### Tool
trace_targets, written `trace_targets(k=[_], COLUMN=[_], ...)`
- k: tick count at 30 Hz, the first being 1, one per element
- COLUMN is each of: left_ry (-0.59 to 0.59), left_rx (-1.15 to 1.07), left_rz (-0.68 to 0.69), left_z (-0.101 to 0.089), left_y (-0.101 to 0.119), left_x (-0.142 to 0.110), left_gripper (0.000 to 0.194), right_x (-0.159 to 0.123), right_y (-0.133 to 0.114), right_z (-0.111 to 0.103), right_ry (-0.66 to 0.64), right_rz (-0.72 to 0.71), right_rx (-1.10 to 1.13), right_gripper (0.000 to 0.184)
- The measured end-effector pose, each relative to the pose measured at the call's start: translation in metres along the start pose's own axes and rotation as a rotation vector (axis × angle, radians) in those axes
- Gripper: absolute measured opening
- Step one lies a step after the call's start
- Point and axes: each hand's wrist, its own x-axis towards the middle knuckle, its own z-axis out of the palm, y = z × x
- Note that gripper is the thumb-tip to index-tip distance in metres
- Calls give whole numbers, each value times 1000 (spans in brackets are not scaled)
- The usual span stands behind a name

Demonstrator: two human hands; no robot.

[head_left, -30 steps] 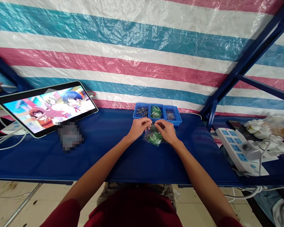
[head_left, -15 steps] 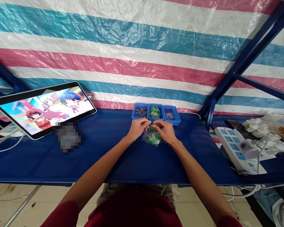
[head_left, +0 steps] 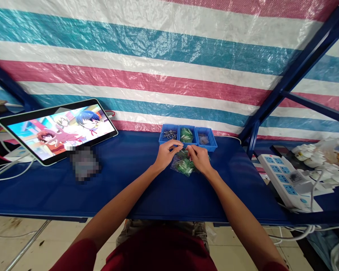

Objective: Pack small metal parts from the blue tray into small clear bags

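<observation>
My left hand is in front of the blue bins, its thumb and fingertips pinched together; what they hold is too small to make out. Close beside it my right hand is closed, with a small thin piece partly showing at its fingers. Under and between both hands lies a pile of small clear packets with green contents. Just beyond stand three joined blue bins. Slim metal pieces fill the left one, green packets the middle one, and small clear pieces the right one.
A tablet playing a cartoon leans at the left of the blue table, a blurred-out object before it. At right are a white power strip, several white plugs or bottles, and cables. A striped tarp hangs behind.
My hands were together at the fingertips and are now slightly apart. The right hand has curled its fingers in more. The whole view has shifted a little.
</observation>
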Motion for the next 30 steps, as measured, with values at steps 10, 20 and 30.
trace_targets(k=[10,20,30], left_ry=[-107,8,-153], left_rx=[444,412,893], left_rz=[334,252,3], left_z=[-11,-14,-23], left_y=[0,-5,-10], left_x=[0,11,31], left_gripper=[31,32,19], right_x=[1,1,1], right_y=[-2,-2,0], right_z=[-3,-5,-4], right_ry=[78,109,93], right_rz=[45,51,46], right_rx=[6,-18,-52], right_gripper=[46,44,40])
